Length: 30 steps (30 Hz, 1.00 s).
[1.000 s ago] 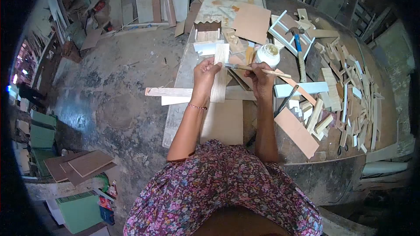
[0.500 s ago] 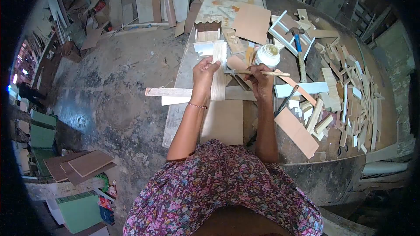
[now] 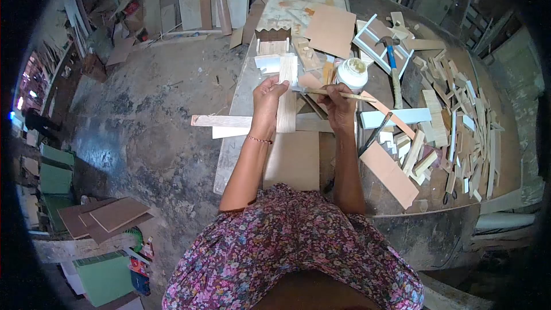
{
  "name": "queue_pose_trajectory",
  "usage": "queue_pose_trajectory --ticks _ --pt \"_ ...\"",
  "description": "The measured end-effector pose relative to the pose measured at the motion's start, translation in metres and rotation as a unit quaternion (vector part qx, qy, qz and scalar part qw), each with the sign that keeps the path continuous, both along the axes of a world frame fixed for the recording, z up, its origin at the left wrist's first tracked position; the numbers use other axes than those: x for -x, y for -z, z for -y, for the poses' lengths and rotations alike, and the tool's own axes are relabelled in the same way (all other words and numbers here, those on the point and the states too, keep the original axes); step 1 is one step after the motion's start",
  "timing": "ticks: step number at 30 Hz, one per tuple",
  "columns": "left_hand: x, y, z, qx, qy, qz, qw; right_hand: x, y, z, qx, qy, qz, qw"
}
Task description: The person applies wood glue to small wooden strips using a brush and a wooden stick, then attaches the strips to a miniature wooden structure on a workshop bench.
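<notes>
My left hand [image 3: 267, 99] is closed around a flat, pale wooden strip [image 3: 287, 116], held lengthwise above the bench. Between the fingers of my right hand [image 3: 341, 104] is a thin paintbrush [image 3: 354, 96]; its tip meets the strip's right edge near my left thumb. An open white jar [image 3: 352, 73] with pale contents stands just beyond my right hand. A small wooden piece with a wavy dark edge [image 3: 272, 35] sits past the strip's far end. Under my wrists another long wooden strip [image 3: 221, 121] lies crosswise, and a brown board [image 3: 294, 161] rests close to my body.
To the right, a hammer [image 3: 392, 57] lies against a white frame [image 3: 373, 40]. A white block [image 3: 396, 117], a brown panel [image 3: 390, 175] and a heap of wood offcuts [image 3: 465, 120] spread across the bench. Dark boards [image 3: 109, 218] are stacked at lower left; a person [image 3: 40, 123] is at far left.
The brush in my right hand has shifted slightly, its tip now angled up against the strip near my left thumb. My left hand and the strip have stayed in place.
</notes>
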<state>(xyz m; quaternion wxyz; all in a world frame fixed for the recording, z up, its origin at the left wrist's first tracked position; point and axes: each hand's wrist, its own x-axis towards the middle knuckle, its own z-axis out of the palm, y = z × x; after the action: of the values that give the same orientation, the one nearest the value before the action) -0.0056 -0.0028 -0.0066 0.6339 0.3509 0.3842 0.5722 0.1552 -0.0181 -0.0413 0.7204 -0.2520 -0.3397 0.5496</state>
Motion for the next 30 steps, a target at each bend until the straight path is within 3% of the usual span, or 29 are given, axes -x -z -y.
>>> queue_pose_trajectory --ticks 18,22,30 --pt "-0.013 0.001 0.000 0.005 0.013 0.007 1.000 -0.011 -0.006 0.004 0.009 0.064 0.034 0.997" --pt "-0.028 0.002 -0.004 0.003 0.033 -0.022 0.999 -0.035 -0.002 0.002 0.005 0.120 0.021 0.993" --pt "-0.077 0.038 -0.037 -0.054 0.056 -0.038 0.996 -0.083 -0.036 -0.010 0.082 0.317 0.189 0.926"
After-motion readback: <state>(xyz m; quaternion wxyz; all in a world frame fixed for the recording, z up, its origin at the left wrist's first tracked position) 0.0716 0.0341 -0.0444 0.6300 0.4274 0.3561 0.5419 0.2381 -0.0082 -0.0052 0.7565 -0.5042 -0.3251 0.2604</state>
